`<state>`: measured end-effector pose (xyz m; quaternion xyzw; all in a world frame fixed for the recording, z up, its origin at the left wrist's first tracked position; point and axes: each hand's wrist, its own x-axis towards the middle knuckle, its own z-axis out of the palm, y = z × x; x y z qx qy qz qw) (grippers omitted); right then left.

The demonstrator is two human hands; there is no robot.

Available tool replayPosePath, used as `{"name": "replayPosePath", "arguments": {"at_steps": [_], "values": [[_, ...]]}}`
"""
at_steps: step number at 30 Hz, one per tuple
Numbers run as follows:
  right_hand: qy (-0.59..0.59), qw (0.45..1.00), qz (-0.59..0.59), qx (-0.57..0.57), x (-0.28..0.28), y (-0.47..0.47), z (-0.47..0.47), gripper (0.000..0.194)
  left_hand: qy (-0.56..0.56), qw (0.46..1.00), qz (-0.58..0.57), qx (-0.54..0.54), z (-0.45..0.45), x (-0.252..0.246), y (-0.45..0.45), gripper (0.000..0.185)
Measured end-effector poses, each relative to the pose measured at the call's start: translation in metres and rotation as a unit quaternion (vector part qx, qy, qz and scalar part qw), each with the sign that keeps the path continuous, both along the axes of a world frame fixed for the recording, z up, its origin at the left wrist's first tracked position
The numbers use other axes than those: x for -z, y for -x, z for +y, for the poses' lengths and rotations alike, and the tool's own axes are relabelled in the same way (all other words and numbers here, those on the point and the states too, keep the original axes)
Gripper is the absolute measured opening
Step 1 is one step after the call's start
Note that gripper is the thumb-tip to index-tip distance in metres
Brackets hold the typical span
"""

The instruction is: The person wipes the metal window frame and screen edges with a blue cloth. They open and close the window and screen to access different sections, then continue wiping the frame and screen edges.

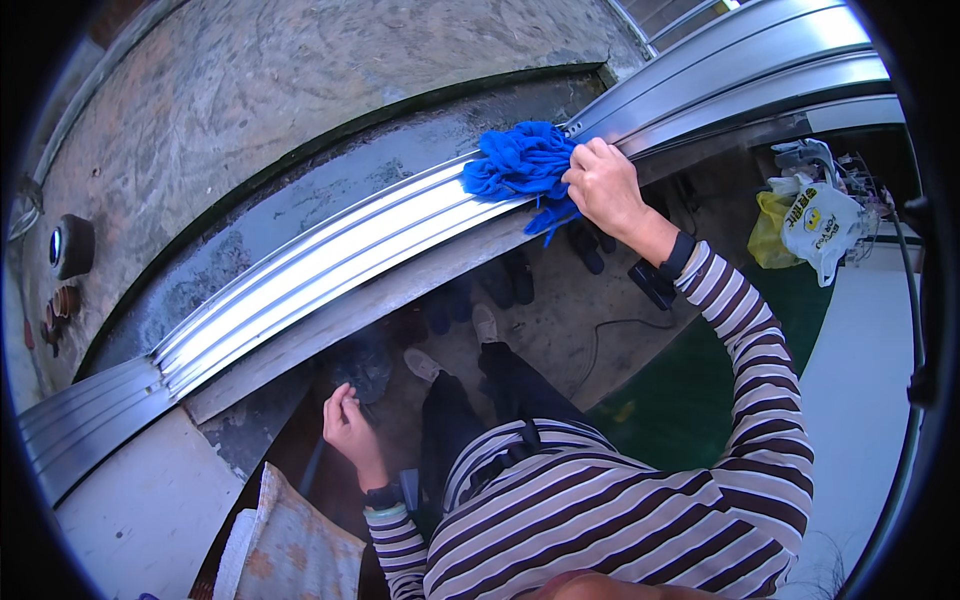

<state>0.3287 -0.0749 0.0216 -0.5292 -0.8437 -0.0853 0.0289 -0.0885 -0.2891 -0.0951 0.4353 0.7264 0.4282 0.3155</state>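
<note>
A bunched blue cloth (519, 165) lies on the ribbed metal window track (337, 259), near its right end by the upright metal frame (720, 75). My right hand (606, 187) grips the cloth's right side, and part of the cloth hangs over the inner edge of the sill. Low on the left, my left hand (352, 431) hangs in the air with its fingers loosely curled, touching nothing that I can see. The track's surface is bright with glare.
Below the sill are several dark shoes (514, 277) and a thin cable (596, 337) on the floor. Plastic bags (821, 225) hang at the right. A patterned cloth cover (300, 540) is at the lower left. Outside, a concrete ledge and flowerpots (66, 301) show.
</note>
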Motion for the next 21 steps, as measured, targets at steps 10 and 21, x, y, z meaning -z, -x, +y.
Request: {"name": "replayPosePath", "arguments": {"at_steps": [10, 21], "values": [[0.369, 0.639, 0.655, 0.164, -0.023, 0.037, 0.05, 0.017, -0.223, 0.941, 0.012, 0.255, 0.168, -0.104, -0.11, 0.029], [0.335, 0.588, 0.735, 0.044, -0.052, 0.079, 0.124, 0.019, 0.004, 0.828, -0.35, 0.437, 0.297, -0.087, -0.136, 0.046]]}}
